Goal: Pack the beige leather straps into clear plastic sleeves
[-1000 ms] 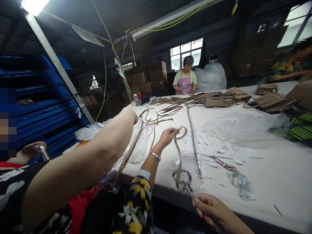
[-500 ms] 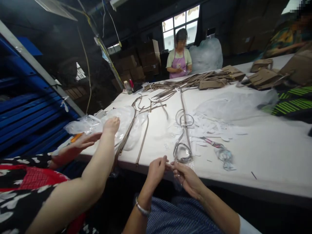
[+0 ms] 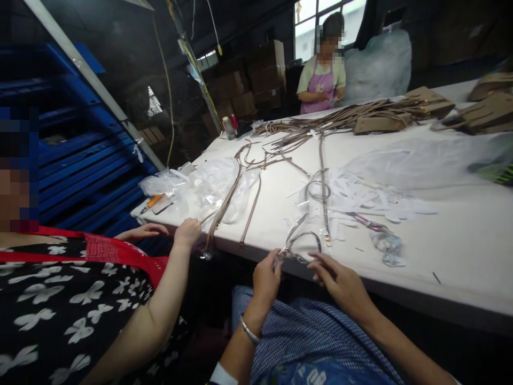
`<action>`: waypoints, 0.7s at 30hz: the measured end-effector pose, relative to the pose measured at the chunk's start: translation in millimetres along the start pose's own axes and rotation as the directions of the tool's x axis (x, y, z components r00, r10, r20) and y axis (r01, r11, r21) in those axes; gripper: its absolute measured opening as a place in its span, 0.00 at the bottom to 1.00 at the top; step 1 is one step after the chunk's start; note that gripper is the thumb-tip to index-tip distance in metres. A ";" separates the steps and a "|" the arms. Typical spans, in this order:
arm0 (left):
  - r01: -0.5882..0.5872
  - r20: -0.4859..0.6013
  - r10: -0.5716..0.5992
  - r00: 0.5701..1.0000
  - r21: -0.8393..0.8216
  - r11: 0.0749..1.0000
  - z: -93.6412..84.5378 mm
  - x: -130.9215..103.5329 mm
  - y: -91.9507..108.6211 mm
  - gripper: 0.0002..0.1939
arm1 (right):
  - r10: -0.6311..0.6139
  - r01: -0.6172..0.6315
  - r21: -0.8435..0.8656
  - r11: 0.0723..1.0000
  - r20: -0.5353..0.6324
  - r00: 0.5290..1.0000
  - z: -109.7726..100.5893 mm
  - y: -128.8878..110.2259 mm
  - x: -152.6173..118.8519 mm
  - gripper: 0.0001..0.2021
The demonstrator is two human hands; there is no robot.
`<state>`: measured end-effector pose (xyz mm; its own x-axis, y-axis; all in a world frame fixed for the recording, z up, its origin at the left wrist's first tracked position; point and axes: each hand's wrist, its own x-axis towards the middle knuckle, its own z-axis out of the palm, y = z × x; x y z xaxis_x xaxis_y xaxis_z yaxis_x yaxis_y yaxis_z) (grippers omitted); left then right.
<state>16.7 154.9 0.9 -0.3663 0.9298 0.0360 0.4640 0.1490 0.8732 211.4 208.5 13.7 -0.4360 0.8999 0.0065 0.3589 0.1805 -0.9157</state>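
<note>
At the near table edge, my left hand [image 3: 266, 275] is closed on one end of a dark coiled strap [image 3: 305, 235] that seems to have clear plastic on it. My right hand [image 3: 340, 278] is just right of the coil, fingers bent and apart, its fingertips close to the strap's lower side; I cannot make out anything held in it. Beyond the coil, a long brown strap [image 3: 323, 192] in clear plastic lies on the white table [image 3: 441, 235], with a thin looped strap [image 3: 318, 190] across it.
A co-worker's hand [image 3: 187, 233] is at the table edge on the left, near hanging brown straps [image 3: 224, 211]. White paper strips [image 3: 360, 192] and pink-handled scissors [image 3: 366, 222] lie to the right. Behind are piled straps [image 3: 320, 125] and a person in a purple apron [image 3: 323, 88].
My hands have moved apart, and the left one now holds the coiled strap, which has shifted toward me. The co-worker's hand has lowered to the table edge. The view has shifted.
</note>
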 end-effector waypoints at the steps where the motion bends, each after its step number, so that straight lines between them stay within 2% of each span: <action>1: -0.094 -0.035 0.097 0.995 0.087 0.992 0.9 -5.8 -0.4 0.17 | 0.001 -0.001 -0.043 0.999 -0.008 1.000 -4.6 -0.5 4.7 0.23; 3: -0.229 -0.027 0.236 0.971 0.157 0.961 2.6 -17.3 0.0 0.19 | -0.010 0.014 -0.099 0.995 0.041 0.999 -8.2 -2.5 17.6 0.30; 5: -0.265 0.001 0.267 0.964 0.134 0.955 3.4 -26.8 -0.3 0.20 | -0.001 0.017 -0.147 0.989 0.113 0.994 -6.3 -4.8 32.6 0.32; 6: -0.241 0.005 0.242 0.970 0.092 0.966 3.4 -30.3 -1.3 0.19 | 0.009 0.015 -0.166 0.986 0.141 0.990 -4.3 -5.6 40.0 0.29; 7: -0.188 0.020 0.188 0.982 0.020 0.982 3.3 -32.7 -2.9 0.20 | 0.015 0.014 -0.180 0.984 0.162 0.987 -2.0 -5.9 46.9 0.26; 9: -0.001 0.126 0.028 0.992 -0.211 0.978 3.4 -34.5 -7.4 0.33 | 0.018 0.018 -0.191 0.981 0.186 0.982 2.6 -5.0 58.4 0.21; 11: 0.240 0.284 -0.120 0.951 -0.437 0.867 5.4 -32.7 -11.7 0.44 | 0.017 0.021 -0.187 0.982 0.201 0.980 6.8 -2.6 66.4 0.21; 13: 0.404 0.366 -0.222 0.904 -0.560 0.723 10.2 -28.2 -14.4 0.42 | 0.010 0.033 -0.182 0.983 0.231 0.973 10.1 -0.6 71.1 0.22; 16: 0.453 0.325 -0.316 0.891 -0.640 0.620 20.4 -19.3 -15.4 0.40 | -0.056 0.114 -0.225 0.968 0.249 0.967 13.6 -3.5 74.2 0.21; 21: 0.394 0.289 -0.267 0.919 -0.651 0.649 30.4 -14.8 -15.3 0.27 | -0.241 0.271 -0.277 0.922 0.136 0.961 16.6 -27.6 76.1 0.19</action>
<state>39.5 149.0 -27.7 -0.2276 0.9122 -0.3409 -0.3676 0.2437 0.8975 154.7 265.4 32.8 -0.6178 0.7672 0.1725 0.4417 0.5201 -0.7310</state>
